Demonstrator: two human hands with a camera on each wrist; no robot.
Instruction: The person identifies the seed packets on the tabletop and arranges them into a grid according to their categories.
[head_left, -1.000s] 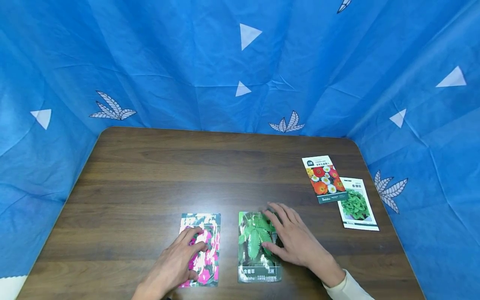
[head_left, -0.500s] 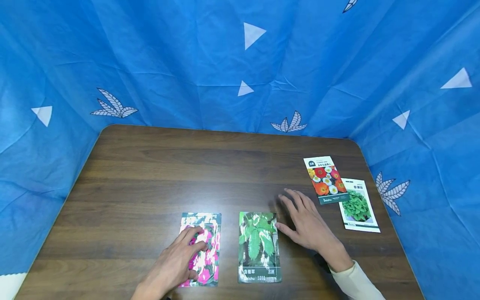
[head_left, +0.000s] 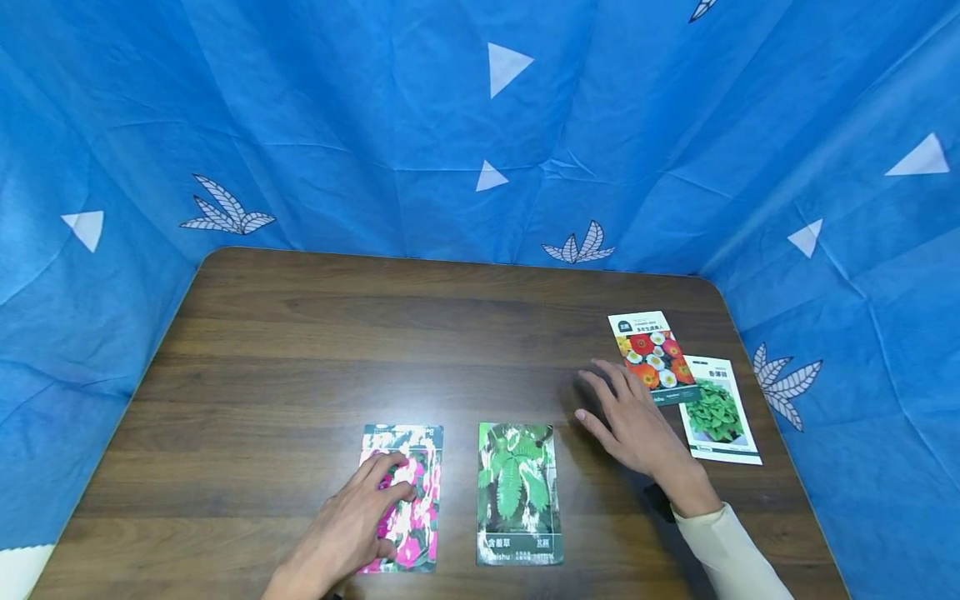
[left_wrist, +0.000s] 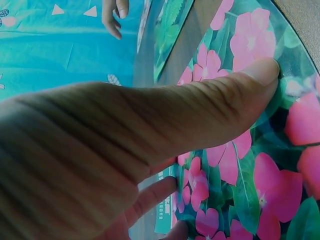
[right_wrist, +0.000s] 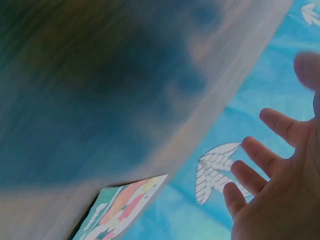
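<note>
My left hand (head_left: 341, 525) rests on a glossy seed packet with pink flowers (head_left: 420, 517), fingers spread loosely across its left half. In the left wrist view the thumb (left_wrist: 215, 107) lies over the printed flowers. Right of it, a green leafy seed packet (head_left: 517, 492) lies flat, untouched. My right hand (head_left: 637, 425) hovers with relaxed, spread fingers and nothing in them. It partly overlaps the seed packet with red and white flowers (head_left: 652, 354) in the head view. That packet's upper part also shows in the right wrist view, below the hand's fingers (right_wrist: 262, 155).
A white seed packet with a green herb picture (head_left: 716, 408) lies at the right, its corner under the red-flower packet. The brown wooden table (head_left: 360, 333) is enclosed by a blue patterned curtain (head_left: 337, 108) at the back and sides.
My right hand has left the green leafy packet and moved right and away from me, toward the red-flower packet. My left hand has stayed on the pink-flower packet.
</note>
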